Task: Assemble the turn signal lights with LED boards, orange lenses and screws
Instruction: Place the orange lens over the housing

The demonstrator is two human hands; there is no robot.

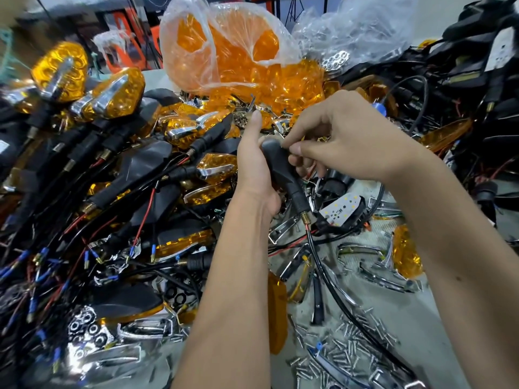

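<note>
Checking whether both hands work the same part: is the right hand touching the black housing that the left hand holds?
Touching. The head view shows the right hand with fingertips pinched against the upper side of the black housing, which the left hand grips.

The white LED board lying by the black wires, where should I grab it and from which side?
Pinch the LED board by its long edges, coming from above on its upper right end. It lies flat, face up, and its lower left end runs into black wires, so that end is crowded.
</note>
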